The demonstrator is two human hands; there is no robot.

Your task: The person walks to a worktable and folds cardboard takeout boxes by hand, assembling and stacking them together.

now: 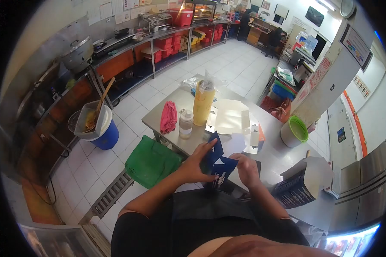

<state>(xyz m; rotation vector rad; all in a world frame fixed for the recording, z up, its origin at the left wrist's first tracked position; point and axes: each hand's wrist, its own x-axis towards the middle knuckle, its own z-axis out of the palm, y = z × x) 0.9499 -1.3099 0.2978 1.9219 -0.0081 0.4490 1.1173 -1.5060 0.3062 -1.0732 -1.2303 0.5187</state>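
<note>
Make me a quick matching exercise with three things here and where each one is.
1. small dark blue carton
2. small clear bottle
3. blue bucket

A. on the tiled floor
B. between the left hand and right hand
C. between the pink cloth and the tall yellow container

Pairs: 1-B, 2-C, 3-A

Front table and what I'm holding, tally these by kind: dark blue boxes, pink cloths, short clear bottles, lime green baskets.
Dark blue boxes: 2, the held box and the standing box at right
Pink cloth: 1
Short clear bottle: 1
Lime green basket: 1
Total: 5
</note>
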